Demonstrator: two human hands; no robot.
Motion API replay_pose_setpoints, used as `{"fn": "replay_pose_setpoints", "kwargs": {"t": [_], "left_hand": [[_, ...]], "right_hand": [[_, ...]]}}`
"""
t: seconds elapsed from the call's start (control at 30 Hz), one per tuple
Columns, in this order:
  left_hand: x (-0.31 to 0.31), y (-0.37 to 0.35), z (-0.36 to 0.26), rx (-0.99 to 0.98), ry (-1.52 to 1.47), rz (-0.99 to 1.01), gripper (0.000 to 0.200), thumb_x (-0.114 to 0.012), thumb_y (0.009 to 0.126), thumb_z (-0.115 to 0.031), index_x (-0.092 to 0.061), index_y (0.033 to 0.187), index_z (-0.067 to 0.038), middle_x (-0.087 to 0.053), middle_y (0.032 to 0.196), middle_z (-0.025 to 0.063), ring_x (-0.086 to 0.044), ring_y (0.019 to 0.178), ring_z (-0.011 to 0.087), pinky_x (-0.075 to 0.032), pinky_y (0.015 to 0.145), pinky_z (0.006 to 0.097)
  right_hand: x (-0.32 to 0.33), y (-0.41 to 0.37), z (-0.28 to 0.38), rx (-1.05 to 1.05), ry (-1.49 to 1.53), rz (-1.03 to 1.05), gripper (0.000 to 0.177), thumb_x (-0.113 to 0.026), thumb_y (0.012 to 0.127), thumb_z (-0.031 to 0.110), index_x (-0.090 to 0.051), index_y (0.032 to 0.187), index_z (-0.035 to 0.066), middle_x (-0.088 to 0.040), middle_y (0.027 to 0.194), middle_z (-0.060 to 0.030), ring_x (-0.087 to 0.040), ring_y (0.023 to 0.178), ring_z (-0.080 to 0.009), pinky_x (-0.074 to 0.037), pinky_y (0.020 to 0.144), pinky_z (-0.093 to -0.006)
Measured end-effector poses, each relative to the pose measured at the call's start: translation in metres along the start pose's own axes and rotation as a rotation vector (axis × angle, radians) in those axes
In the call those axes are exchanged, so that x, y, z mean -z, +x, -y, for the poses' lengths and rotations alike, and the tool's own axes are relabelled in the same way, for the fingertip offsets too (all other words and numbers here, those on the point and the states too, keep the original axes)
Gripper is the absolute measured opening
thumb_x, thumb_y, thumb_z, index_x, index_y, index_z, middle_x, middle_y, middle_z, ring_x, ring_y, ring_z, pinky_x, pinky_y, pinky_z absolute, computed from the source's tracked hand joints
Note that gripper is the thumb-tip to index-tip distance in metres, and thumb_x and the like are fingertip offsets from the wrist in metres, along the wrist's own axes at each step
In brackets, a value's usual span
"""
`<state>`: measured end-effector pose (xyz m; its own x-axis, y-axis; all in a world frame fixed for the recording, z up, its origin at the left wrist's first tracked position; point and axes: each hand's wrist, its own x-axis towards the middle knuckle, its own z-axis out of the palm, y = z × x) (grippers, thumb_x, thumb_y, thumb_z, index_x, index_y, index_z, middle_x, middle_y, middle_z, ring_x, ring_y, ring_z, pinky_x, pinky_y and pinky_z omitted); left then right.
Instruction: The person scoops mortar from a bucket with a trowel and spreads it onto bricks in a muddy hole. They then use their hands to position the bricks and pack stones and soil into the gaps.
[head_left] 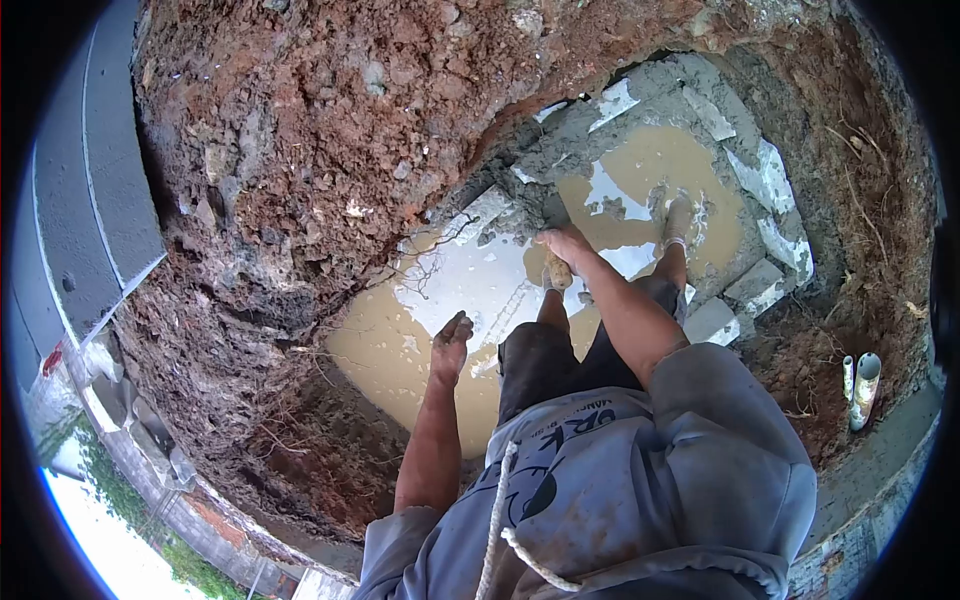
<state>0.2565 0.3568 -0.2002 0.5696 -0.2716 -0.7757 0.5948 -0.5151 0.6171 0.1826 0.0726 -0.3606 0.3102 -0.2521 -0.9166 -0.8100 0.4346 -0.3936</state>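
Observation:
My right hand (567, 246) is closed at the near side of the mortar wall, around what looks like a trowel; its flat grey blade (554, 209) points away from me, and the handle is hidden in my fingers. My left hand (451, 346) hangs over the muddy water (375, 335), its dirty fingers loosely bent and apart, with nothing visible in them. Wet grey mortar (520, 215) lies along the block edge beside my right hand. A low ring of blocks (785, 240) daubed with mortar surrounds a pool of brown water (655, 155).
My feet stand in the water, one inside the ring. Steep red soil (330, 130) rises at the left and far side, with thin roots (430, 265) sticking out. Two white pipes (864, 390) protrude at the right. A grey concrete ledge (115, 160) runs along the upper left.

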Motion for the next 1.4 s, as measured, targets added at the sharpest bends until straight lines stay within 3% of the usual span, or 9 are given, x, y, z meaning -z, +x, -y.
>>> {"fn": "replay_pose_setpoints", "kwargs": {"t": [0.17,0.3,0.37,0.47,0.7,1.1,1.2,1.33,1.4], "left_hand": [[0.037,-0.017,0.000,0.062,0.069,-0.065,0.050,-0.059,0.092,-0.027,-0.053,0.131,0.003,-0.066,0.105,0.0093,-0.061,0.096,0.0172,-0.046,0.090,0.0299],[0.067,-0.022,0.008,0.222,0.126,-0.200,0.050,-0.058,0.093,-0.027,-0.051,0.131,0.004,-0.065,0.110,0.0127,-0.062,0.099,0.0206,-0.047,0.092,0.0326],[0.077,-0.030,0.009,0.262,0.138,-0.222,0.051,-0.058,0.093,-0.028,-0.050,0.132,0.004,-0.064,0.113,0.0149,-0.062,0.102,0.0231,-0.048,0.093,0.0357],[0.085,-0.028,0.020,0.325,0.146,-0.222,0.052,-0.057,0.093,-0.029,-0.050,0.132,0.004,-0.064,0.113,0.0147,-0.061,0.103,0.0237,-0.047,0.094,0.0360],[0.069,-0.018,0.001,0.223,0.143,-0.095,0.051,-0.057,0.094,-0.028,-0.049,0.133,0.004,-0.064,0.112,0.0149,-0.061,0.107,0.0234,-0.046,0.096,0.0350],[0.075,0.023,-0.018,-0.103,0.209,0.235,0.051,-0.060,0.093,-0.028,-0.051,0.132,0.002,-0.064,0.113,0.0108,-0.059,0.106,0.0193,-0.044,0.098,0.0329],[0.038,0.029,-0.075,-0.092,0.600,0.219,0.053,-0.059,0.093,-0.032,-0.051,0.134,0.000,-0.061,0.124,0.0154,-0.056,0.116,0.0228,-0.041,0.101,0.0329],[-0.042,0.007,-0.193,-0.379,0.684,0.402,0.053,-0.056,0.096,-0.033,-0.047,0.136,0.001,-0.055,0.132,0.0186,-0.052,0.123,0.0243,-0.037,0.105,0.0327],[-0.082,-0.017,-0.241,-0.454,0.662,0.379,0.051,-0.054,0.098,-0.029,-0.045,0.137,0.002,-0.055,0.132,0.0188,-0.052,0.122,0.0236,-0.038,0.104,0.0329]], "right_hand": [[-0.061,0.044,0.050,-0.132,0.183,-0.043,0.050,-0.064,0.077,0.036,-0.065,0.113,0.001,-0.065,0.113,-0.0170,-0.063,0.102,-0.0298,-0.048,0.088,-0.0396],[-0.099,0.138,0.042,-0.173,-0.310,-0.049,0.049,-0.048,0.085,0.040,-0.065,0.115,0.005,-0.063,0.122,-0.0172,-0.059,0.115,-0.0309,-0.046,0.096,-0.0378],[-0.108,0.134,0.027,-0.216,-0.008,-0.132,0.048,-0.049,0.085,0.038,-0.065,0.114,0.004,-0.062,0.122,-0.0171,-0.060,0.114,-0.0290,-0.047,0.095,-0.0389],[-0.095,0.109,0.026,-0.085,-0.184,-0.126,0.047,-0.053,0.084,0.037,-0.065,0.113,0.001,-0.064,0.118,-0.0181,-0.062,0.111,-0.0297,-0.048,0.092,-0.0395],[-0.084,0.052,-0.014,-0.125,0.315,-0.286,0.045,-0.067,0.079,0.035,-0.065,0.111,0.003,-0.065,0.112,-0.0180,-0.065,0.100,-0.0319,-0.051,0.082,-0.0415],[-0.007,0.059,-0.104,0.253,-1.055,-0.154,0.021,-0.058,0.086,0.019,-0.071,0.093,0.005,-0.071,0.096,-0.0139,-0.070,0.088,-0.0272,-0.057,0.075,-0.0393],[0.026,0.030,-0.083,0.050,-0.884,-0.052,0.034,-0.045,0.088,0.022,-0.069,0.105,0.004,-0.065,0.113,-0.0195,-0.064,0.105,-0.0347,-0.052,0.090,-0.0448],[0.029,0.056,-0.120,0.028,-0.669,-0.484,0.022,-0.056,0.084,0.015,-0.073,0.095,0.005,-0.070,0.102,-0.0143,-0.064,0.105,-0.0317,-0.055,0.081,-0.0416],[0.051,0.029,-0.098,0.077,-0.744,-0.389,0.025,-0.054,0.086,0.014,-0.072,0.100,0.006,-0.069,0.104,-0.0143,-0.061,0.110,-0.0322,-0.054,0.084,-0.0415]]}}
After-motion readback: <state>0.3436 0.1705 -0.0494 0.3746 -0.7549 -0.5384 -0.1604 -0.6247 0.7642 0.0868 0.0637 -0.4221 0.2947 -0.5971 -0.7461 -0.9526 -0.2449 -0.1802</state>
